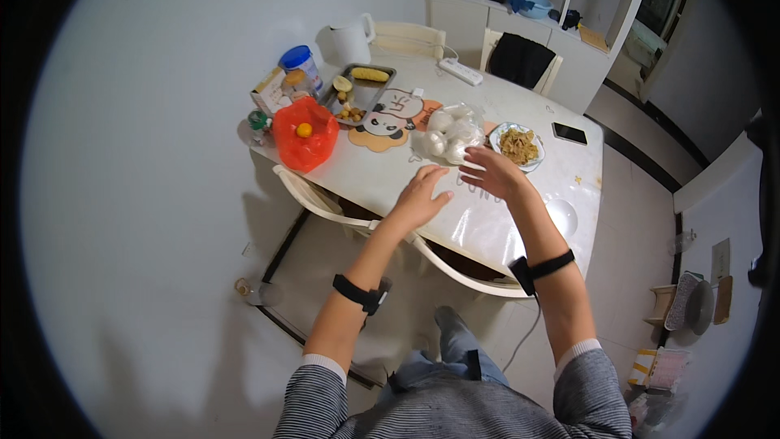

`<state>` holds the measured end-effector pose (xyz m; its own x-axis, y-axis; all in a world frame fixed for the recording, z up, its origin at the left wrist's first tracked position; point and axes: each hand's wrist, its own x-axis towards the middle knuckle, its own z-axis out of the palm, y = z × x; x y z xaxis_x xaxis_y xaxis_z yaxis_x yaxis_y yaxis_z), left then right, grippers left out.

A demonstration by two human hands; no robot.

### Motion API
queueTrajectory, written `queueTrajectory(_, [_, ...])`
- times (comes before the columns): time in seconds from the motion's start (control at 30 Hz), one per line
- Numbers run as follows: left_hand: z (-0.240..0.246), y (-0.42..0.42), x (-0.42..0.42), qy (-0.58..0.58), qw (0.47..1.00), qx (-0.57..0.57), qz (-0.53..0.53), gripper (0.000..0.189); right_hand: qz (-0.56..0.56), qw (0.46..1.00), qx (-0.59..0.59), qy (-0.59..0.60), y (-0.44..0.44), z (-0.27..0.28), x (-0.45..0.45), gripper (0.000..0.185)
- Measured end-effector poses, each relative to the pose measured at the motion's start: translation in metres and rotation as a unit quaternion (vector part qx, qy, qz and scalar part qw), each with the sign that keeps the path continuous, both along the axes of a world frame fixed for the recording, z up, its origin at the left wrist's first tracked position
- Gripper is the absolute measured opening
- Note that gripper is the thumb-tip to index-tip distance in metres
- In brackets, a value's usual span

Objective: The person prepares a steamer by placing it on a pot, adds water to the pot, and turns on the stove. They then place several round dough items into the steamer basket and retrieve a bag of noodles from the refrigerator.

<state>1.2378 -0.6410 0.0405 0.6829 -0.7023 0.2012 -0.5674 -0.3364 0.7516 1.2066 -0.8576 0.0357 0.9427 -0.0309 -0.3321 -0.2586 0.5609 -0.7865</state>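
Both of my hands reach out over the near side of the dining table (396, 164). My left hand (420, 198) hangs above the table's near edge, fingers apart and holding nothing. Close by, my right hand (496, 174) is spread and empty at the near right side of a clear plastic bag (454, 128) of white rounded pieces that look like steamed buns. Whether its fingertips touch the bag, I cannot tell. Beyond the right wrist stands a patterned plate (538, 161) of brownish-yellow food (518, 145). My right forearm partly covers a white bowl (562, 217).
Left on the table are a red plastic bag (298, 149) with an orange fruit (304, 130), a metal tray (368, 97) with corn (370, 75), jars and a white pitcher (351, 42). A power strip (461, 71) and phone (570, 133) lie farther right. Chairs (323, 207) line the near edge.
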Motion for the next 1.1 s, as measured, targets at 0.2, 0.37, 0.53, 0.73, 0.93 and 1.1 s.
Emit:
queueTrajectory(0.2, [-0.021,-0.049,0.068,0.07,0.993,0.095,-0.008,0.056,-0.193,0.97,-0.053,0.135,-0.045,-0.078,0.093,0.059])
queueTrajectory(0.37, [-0.055,-0.092,0.118,0.086,0.99,0.108,-0.039,0.059,-0.222,0.958,-0.134,0.121,-0.073,-0.131,0.133,0.058])
queueTrajectory(0.53, [-0.082,-0.128,0.15,0.065,0.989,0.128,-0.044,0.069,-0.217,0.946,-0.151,0.187,-0.085,-0.162,0.184,0.047])
queueTrajectory(0.73, [-0.095,-0.157,0.163,-0.032,0.99,0.138,-0.006,0.077,-0.136,0.986,-0.077,0.057,-0.081,-0.154,0.186,0.013])
queueTrajectory(0.93, [-0.084,-0.169,0.163,-0.018,0.992,0.115,0.046,0.061,-0.096,0.983,-0.159,0.003,-0.083,-0.102,0.156,0.014])
queueTrajectory(1.1, [-0.085,-0.164,0.156,-0.084,0.982,0.097,0.138,0.035,-0.05,0.978,-0.189,-0.071,-0.068,-0.071,0.137,0.009])
